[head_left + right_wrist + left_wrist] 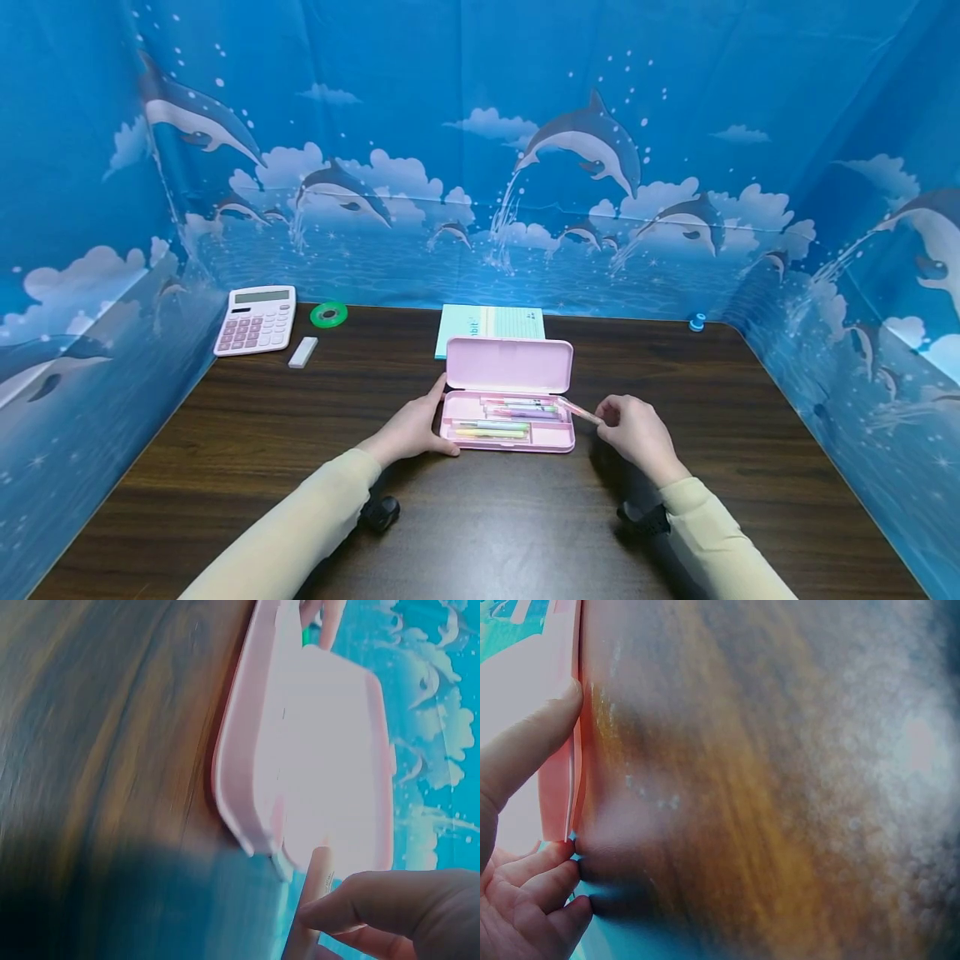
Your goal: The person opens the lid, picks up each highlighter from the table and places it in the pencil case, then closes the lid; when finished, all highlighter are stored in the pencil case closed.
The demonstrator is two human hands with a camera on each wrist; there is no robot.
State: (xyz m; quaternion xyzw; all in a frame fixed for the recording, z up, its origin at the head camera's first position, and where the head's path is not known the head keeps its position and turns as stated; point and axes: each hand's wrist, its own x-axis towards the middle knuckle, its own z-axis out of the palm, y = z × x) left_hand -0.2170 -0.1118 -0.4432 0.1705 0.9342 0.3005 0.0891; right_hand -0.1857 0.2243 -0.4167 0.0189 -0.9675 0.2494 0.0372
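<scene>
A pink pencil case (510,365) lies on the table with its lid raised. Several pens and highlighters (491,429) fill its tray in rows. My left hand (411,425) grips the case's left end, the thumb on its front edge and the fingers along its side; the left wrist view shows this hand (532,750) against the pink wall. Between thumb and fingers, my right hand (633,433) pinches a slim pinkish pen (579,411), whose far end reaches over the case's right rim. In the right wrist view the pen (319,870) appears close to the case's corner.
Behind the lid lies a light green notebook (491,321). A white calculator (256,321), a green tape roll (328,314) and a white eraser-like block (303,352) are at the back left. Far right sits a small blue object (697,322). Dolphin-print curtains surround the table.
</scene>
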